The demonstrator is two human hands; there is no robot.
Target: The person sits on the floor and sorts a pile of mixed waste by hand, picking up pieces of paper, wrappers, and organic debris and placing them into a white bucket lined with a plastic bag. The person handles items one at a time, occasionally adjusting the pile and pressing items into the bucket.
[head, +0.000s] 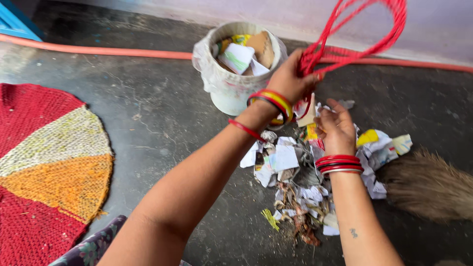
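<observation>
As we look down past our own forearms, the heap of torn paper scraps (295,172) lies on the dark floor (162,123) directly beneath both wrists, spreading from near our knees out toward the bucket. Our right hand (337,129) hovers low over the far edge of that heap, fingers curled loosely and partly apart; we cannot tell whether they pinch a scrap or merely touch the pile. It is the nearer hand to the litter. Our left hand (290,79) is raised higher and farther out, closed tight around the red looped handle (359,37), whose loops rise up and to the right, away from us. Just beyond and left of that fist stands the white bucket (231,88), lined with plastic and already holding paper. So the scraps sit on our side of the bucket. To the right lies a brown broom head (428,184); far left, a round woven mat (49,162).
</observation>
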